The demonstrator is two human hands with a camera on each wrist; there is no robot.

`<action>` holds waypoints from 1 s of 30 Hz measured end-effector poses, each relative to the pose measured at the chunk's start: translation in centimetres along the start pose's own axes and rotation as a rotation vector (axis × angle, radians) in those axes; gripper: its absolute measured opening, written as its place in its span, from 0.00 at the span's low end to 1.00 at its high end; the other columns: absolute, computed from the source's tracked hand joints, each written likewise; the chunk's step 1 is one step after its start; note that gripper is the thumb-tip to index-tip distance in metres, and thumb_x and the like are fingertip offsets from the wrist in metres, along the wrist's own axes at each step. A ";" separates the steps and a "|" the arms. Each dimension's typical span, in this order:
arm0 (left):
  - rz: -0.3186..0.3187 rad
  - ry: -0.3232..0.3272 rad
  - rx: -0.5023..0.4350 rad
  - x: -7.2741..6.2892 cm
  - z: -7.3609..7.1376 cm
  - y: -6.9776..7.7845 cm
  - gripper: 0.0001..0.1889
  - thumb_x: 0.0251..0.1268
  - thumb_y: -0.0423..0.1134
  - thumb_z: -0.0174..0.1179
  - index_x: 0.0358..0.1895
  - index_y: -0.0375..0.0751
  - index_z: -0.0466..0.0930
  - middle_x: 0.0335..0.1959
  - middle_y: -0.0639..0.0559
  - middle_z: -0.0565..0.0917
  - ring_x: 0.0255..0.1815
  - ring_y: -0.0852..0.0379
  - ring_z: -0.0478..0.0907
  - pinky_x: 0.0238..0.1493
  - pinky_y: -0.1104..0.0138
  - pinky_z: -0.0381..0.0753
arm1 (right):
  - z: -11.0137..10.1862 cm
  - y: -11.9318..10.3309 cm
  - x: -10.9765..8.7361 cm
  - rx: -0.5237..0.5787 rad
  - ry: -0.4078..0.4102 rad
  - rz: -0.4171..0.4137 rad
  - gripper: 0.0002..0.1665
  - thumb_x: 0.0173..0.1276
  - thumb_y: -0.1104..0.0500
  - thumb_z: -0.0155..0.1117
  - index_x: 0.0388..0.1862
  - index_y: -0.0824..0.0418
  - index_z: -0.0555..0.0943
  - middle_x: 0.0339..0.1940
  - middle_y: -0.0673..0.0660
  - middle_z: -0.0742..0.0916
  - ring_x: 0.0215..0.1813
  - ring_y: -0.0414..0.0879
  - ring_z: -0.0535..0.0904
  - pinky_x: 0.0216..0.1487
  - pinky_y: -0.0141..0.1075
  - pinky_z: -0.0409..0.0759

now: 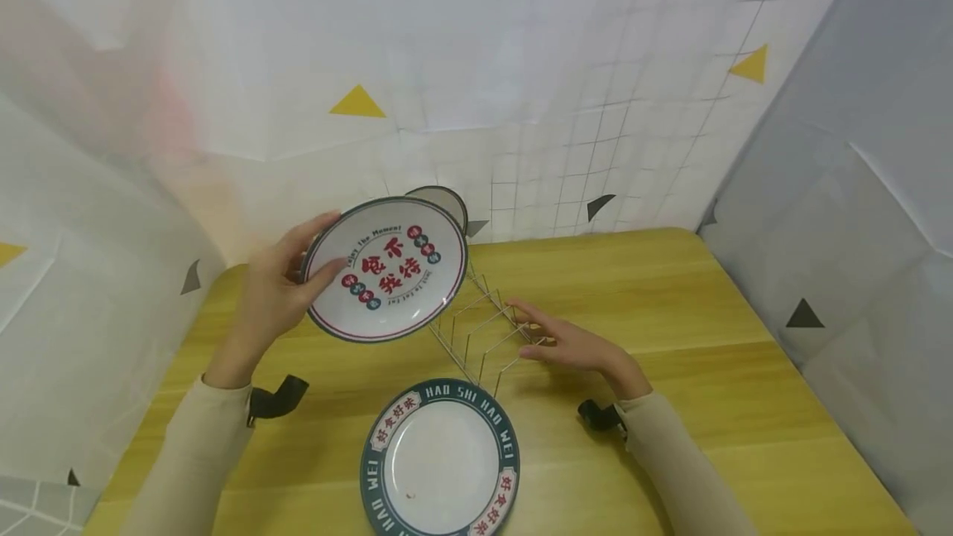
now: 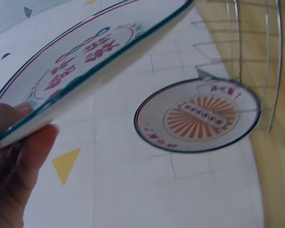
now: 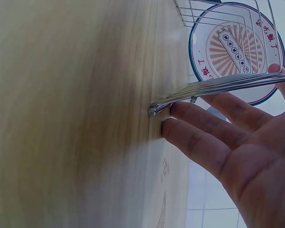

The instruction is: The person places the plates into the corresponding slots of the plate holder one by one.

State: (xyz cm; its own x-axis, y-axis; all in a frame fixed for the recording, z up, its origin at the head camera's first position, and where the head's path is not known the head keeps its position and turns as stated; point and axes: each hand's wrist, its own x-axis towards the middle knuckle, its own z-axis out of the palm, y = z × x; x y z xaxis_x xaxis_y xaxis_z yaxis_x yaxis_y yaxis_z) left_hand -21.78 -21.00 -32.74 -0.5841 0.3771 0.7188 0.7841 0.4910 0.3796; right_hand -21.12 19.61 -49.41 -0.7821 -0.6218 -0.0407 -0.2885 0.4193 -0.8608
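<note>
My left hand (image 1: pixel 279 279) holds a white oval plate (image 1: pixel 387 271) by its left edge, thumb on the printed face and fingers behind. Red characters and a dark green rim mark this plate, which is tilted in the air above a wire dish rack (image 1: pixel 484 325). At the rack's far end stands another plate (image 2: pixel 199 115) with an orange sunburst print, mostly hidden behind the held one in the head view. My right hand (image 1: pixel 569 342) is at the rack's right side, fingers extended, fingertips (image 3: pixel 173 128) right by the rack's bottom rail.
A round plate (image 1: pixel 380 470) with a wide green lettered rim lies on the wooden table (image 1: pixel 625 288) in front of the rack. White sheeting with a grid and triangles (image 1: pixel 357 102) encloses the table's back and sides. Black wrist mounts (image 1: pixel 279 397) sit at both cuffs.
</note>
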 end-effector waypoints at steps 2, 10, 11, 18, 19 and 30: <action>0.016 0.029 0.050 1.5 0.0 -0.5 0.35 0.53 0.21 0.68 0.67 0.42 0.72 0.41 0.38 0.87 0.19 0.50 0.84 0.18 0.81 0.74 | 0.0 0.2 0.0 -0.005 0.001 -0.003 0.45 0.75 0.54 0.57 0.79 0.33 0.44 0.77 0.66 0.62 0.73 0.65 0.64 0.68 0.62 0.66; 0.060 0.065 0.155 6.4 2.2 -3.0 0.32 0.60 0.26 0.65 0.68 0.49 0.72 0.53 0.43 0.85 0.38 0.47 0.87 0.35 0.70 0.84 | 0.0 0.1 -0.3 0.009 0.007 0.004 0.46 0.74 0.56 0.58 0.78 0.31 0.44 0.77 0.65 0.63 0.73 0.64 0.65 0.68 0.60 0.67; 0.061 0.057 0.157 6.8 2.6 -3.4 0.32 0.61 0.26 0.64 0.68 0.50 0.72 0.54 0.44 0.85 0.41 0.47 0.87 0.37 0.65 0.85 | 0.0 0.1 -0.3 0.009 0.006 0.002 0.46 0.74 0.56 0.58 0.78 0.31 0.44 0.77 0.65 0.63 0.73 0.65 0.65 0.68 0.60 0.67; 0.050 -0.034 0.152 7.3 5.3 -5.2 0.32 0.63 0.25 0.62 0.70 0.52 0.70 0.54 0.42 0.84 0.43 0.46 0.86 0.39 0.57 0.86 | 0.2 0.1 -0.2 0.021 -0.007 0.000 0.45 0.74 0.57 0.57 0.78 0.32 0.45 0.77 0.65 0.63 0.73 0.65 0.64 0.68 0.61 0.66; 0.048 -0.045 0.158 7.3 5.6 -5.3 0.32 0.64 0.25 0.61 0.70 0.52 0.69 0.54 0.42 0.84 0.43 0.46 0.86 0.40 0.57 0.86 | 0.2 0.1 -0.2 0.022 -0.008 0.004 0.45 0.74 0.56 0.58 0.78 0.31 0.45 0.77 0.65 0.63 0.73 0.64 0.64 0.68 0.61 0.66; 0.014 -0.171 0.245 6.5 8.1 -7.1 0.33 0.67 0.27 0.59 0.73 0.56 0.65 0.48 0.42 0.86 0.38 0.49 0.84 0.36 0.59 0.85 | 0.0 -0.3 -0.2 0.007 -0.017 0.020 0.44 0.73 0.48 0.58 0.78 0.31 0.44 0.77 0.65 0.64 0.72 0.66 0.66 0.69 0.60 0.66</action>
State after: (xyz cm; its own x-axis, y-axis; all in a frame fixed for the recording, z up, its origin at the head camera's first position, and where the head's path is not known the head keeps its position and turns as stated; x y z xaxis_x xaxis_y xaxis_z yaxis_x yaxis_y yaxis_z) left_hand -32.85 -15.72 -35.50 -0.6166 0.5015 0.6069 0.7305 0.6518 0.2036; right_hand -20.86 19.62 -49.10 -0.7781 -0.6246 -0.0666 -0.2692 0.4273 -0.8631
